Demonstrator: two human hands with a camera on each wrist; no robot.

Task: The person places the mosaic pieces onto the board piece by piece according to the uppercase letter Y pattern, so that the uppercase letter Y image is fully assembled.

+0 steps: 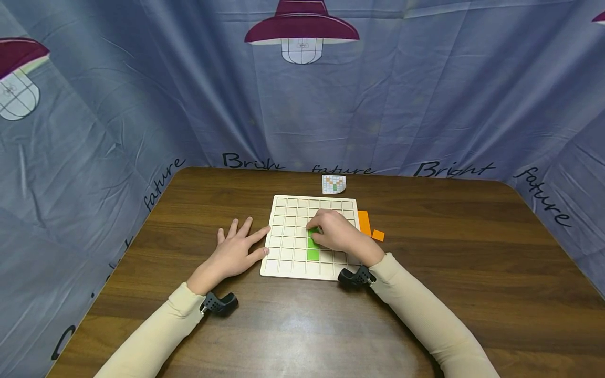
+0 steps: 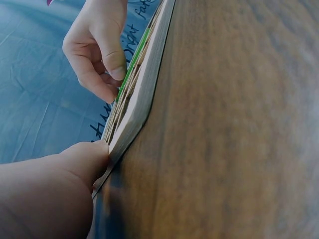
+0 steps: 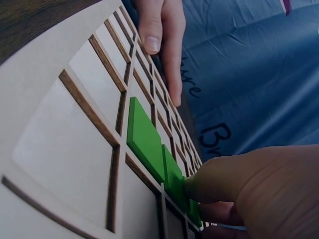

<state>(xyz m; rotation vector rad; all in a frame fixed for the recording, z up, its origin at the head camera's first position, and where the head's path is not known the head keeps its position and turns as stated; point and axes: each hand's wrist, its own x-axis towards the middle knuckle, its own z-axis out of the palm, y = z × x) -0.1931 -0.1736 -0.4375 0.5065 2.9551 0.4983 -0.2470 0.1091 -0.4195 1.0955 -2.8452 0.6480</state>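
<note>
A square wooden grid board [image 1: 287, 271] lies on the table. Green square tiles [image 1: 313, 255] stand in a column in its cells; three show in the right wrist view, where the nearest green tile [image 3: 143, 137] sits in its cell. Over the far end of that column, my right hand [image 1: 335, 231] pinches the farthest green tile [image 3: 194, 213] between thumb and curled fingers, partly hiding it. My left hand [image 1: 235, 252] lies spread at the board's left edge, its thumb and index fingertip touching the rim.
Behind the board a small paper card [image 1: 333, 184] shows a grid with orange and green squares. Orange pieces [image 1: 364, 223] lie against the board's right edge, with a single orange square [image 1: 378, 235] beside them. A blue printed curtain [image 1: 302, 115] hangs behind the table.
</note>
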